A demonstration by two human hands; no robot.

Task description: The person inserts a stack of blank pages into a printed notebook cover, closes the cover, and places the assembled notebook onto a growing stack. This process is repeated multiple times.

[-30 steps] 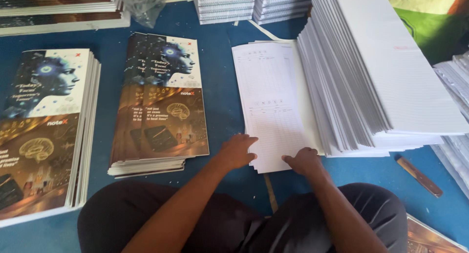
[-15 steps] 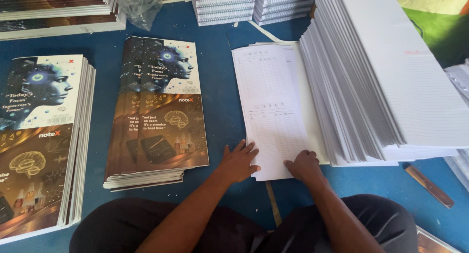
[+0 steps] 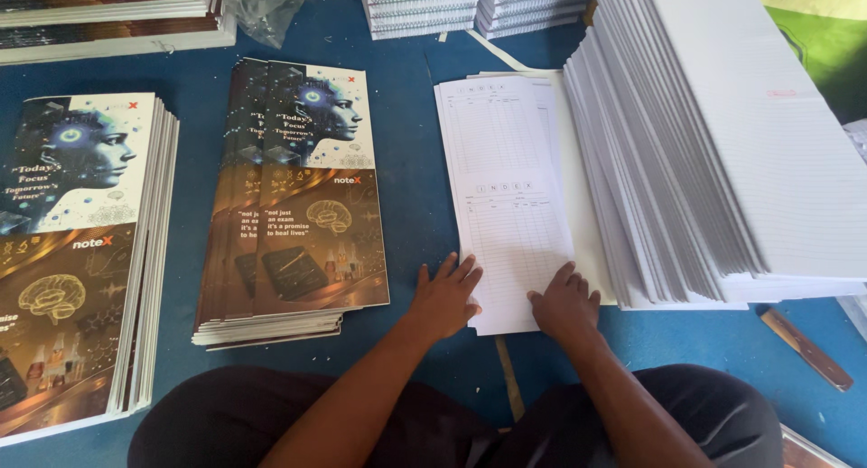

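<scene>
Both hands flat on a printed index sheet.
Left hand (image 3: 449, 298) and right hand (image 3: 564, 302), grips wide, press the sheet (image 3: 506, 188); cover stack (image 3: 302, 197) at 9 o'clock.

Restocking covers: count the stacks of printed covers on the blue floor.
2 full stacks: one at the far left, one left of the left hand. Similar dark-edged stacks lie at the top left edge, mostly cut off, so there may be more.

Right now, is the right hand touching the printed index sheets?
Touching. The head view shows the right hand lying flat on the lower edge of the printed index sheets, fingers spread on the paper with no gap.
</scene>
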